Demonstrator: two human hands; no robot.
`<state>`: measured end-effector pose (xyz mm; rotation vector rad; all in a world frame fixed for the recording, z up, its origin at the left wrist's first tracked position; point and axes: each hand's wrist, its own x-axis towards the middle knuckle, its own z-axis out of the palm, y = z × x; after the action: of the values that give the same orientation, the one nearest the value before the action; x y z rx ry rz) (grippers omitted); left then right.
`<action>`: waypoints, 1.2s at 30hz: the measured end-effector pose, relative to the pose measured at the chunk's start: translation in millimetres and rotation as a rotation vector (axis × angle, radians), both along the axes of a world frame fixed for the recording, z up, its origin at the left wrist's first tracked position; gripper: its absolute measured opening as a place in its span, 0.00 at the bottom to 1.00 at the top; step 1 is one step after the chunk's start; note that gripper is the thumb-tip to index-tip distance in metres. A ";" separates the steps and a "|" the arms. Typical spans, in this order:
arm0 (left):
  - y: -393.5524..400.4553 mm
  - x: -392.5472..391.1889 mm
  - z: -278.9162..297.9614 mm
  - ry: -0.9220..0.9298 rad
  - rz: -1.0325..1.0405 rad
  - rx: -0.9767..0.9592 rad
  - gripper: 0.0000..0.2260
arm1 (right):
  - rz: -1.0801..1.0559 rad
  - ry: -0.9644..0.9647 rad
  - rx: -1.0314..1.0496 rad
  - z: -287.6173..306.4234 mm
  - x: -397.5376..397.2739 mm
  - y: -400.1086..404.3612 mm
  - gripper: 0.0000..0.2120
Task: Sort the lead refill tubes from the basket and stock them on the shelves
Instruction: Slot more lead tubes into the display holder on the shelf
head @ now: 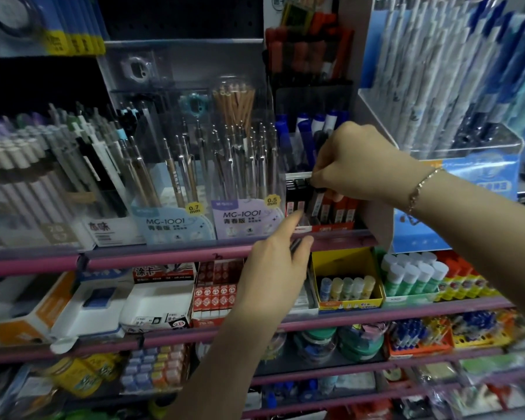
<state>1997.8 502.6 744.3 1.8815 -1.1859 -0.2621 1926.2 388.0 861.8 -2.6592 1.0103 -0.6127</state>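
right hand (353, 165) fingertips hidden; left hand (278, 268) contents unclear.

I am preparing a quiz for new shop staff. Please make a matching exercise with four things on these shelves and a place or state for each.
Things:
1. right hand
2. left hand
3. yellow box
4. MG-1001 0.5 mm pencil display

Places or states:
a. left of the lead refill tubes
b. pinches a tube top
c. one shelf below the tubes
d. at the pink shelf rail

Pairs: 1-b, 2-d, 3-c, 4-a
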 end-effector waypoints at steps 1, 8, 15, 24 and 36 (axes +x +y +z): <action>-1.6 -0.4 -0.1 0.012 0.001 0.002 0.20 | 0.002 0.012 0.005 0.5 0.3 -0.6 0.05; -10.7 -4.3 2.2 0.027 0.047 -0.042 0.17 | 0.028 -0.006 0.227 5.7 -0.3 -5.7 0.03; -16.4 -9.2 5.5 -0.096 0.122 -0.074 0.14 | 0.015 0.052 0.047 -0.8 3.0 -2.5 0.03; -23.4 -13.7 20.4 -0.369 0.278 0.026 0.11 | 0.143 0.174 -0.283 -17.3 6.1 3.7 0.09; -29.0 -14.1 26.3 -0.401 0.306 0.013 0.09 | 0.239 0.210 -0.387 -15.5 -4.9 5.5 0.05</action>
<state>1983.7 473.6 770.5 2.1567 -1.1270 0.2885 1921.4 393.6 846.3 -3.1780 0.6544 -0.5292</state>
